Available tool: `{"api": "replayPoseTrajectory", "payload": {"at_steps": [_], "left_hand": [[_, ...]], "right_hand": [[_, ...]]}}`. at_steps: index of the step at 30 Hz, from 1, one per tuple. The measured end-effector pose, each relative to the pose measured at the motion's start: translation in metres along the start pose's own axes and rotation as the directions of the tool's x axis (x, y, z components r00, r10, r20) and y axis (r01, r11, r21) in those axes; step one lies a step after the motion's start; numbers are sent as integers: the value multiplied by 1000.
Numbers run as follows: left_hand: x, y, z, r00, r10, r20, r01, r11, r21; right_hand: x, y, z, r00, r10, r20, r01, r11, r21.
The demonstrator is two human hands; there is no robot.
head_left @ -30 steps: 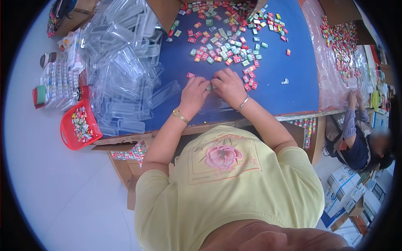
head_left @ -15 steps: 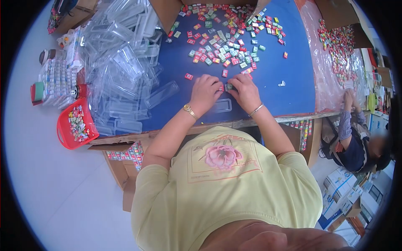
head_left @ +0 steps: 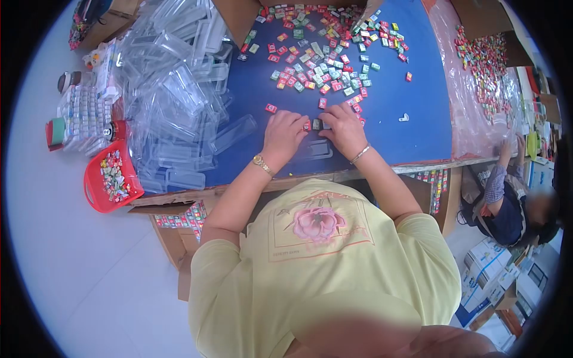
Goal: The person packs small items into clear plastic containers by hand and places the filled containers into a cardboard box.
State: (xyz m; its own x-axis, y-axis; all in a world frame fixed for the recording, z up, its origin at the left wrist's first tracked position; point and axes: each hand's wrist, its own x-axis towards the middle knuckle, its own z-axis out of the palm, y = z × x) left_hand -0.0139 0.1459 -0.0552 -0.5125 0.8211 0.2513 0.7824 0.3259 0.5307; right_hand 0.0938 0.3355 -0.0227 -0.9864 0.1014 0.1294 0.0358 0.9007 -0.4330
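My left hand [head_left: 284, 136] is closed, thumb and fingertips pinching a small red printed block [head_left: 307, 126] above the blue tabletop. Beside that block is a small dark greenish block [head_left: 317, 124], at the fingertips of my right hand [head_left: 346, 132], which is also closed. Part of what the right fingers grip is hidden. Just below the hands lies a clear plastic tray [head_left: 319, 150]. One loose red block [head_left: 271, 108] sits above my left hand, and another red block [head_left: 322, 102] lies above the gap between the hands.
Many mixed blocks [head_left: 319, 70] spread from an open cardboard box [head_left: 236, 21] at the back. Clear plastic cases [head_left: 179, 95] are heaped at the left. A red basket [head_left: 95, 200] of blocks stands beyond the table edge. At right, a co-worker [head_left: 507, 203] sits by another pile [head_left: 486, 65].
My hands have shifted slightly apart, the left one moving a little to the left. The dark greenish block now shows more plainly between them.
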Motion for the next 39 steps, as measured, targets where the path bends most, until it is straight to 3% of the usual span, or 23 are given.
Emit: {"api": "replayPoseTrajectory", "payload": {"at_steps": [4, 8, 11, 16, 23, 26, 29, 32, 34, 36, 39], "left_hand": [[-3, 2, -15, 999, -33, -21, 33, 999, -6], [-14, -10, -27, 996, -85, -11, 86, 996, 37], [-15, -16, -29, 994, -103, 30, 103, 995, 4], [-9, -8, -24, 997, -66, 37, 66, 998, 4], [-9, -9, -16, 998, -58, -23, 57, 998, -9], [-13, -11, -18, 993, -99, -58, 100, 995, 15], [-17, -14, -21, 991, -123, -60, 124, 992, 17], [-16, -11, -23, 995, -101, -10, 102, 995, 18], [-15, -8, -23, 992, -126, 31, 126, 992, -3], [-12, -5, -23, 990, -133, 41, 133, 991, -10], [-7, -1, -21, 989, -129, 69, 131, 991, -12]], "right_hand": [[-9, 6, -7, 993, 116, -5, -116, 993, -29], [-7, 10, -10, 992, 125, 38, -123, 992, -36], [0, 2, -11, 993, 110, 52, -108, 993, -48], [8, -8, 5, 998, -61, -17, 60, 997, -41], [16, -17, 12, 996, -42, -84, 44, 999, 28], [22, -23, 20, 989, -115, -88, 124, 987, 102], [23, -26, 28, 993, -115, -20, 117, 989, 94], [19, -22, 16, 995, -100, 4, 99, 993, 62], [9, -16, 0, 999, 36, 11, -37, 998, 49], [-2, -3, -5, 999, 33, -23, -33, 999, 4], [-7, 6, -6, 988, 142, 53, -142, 990, -5]]}}
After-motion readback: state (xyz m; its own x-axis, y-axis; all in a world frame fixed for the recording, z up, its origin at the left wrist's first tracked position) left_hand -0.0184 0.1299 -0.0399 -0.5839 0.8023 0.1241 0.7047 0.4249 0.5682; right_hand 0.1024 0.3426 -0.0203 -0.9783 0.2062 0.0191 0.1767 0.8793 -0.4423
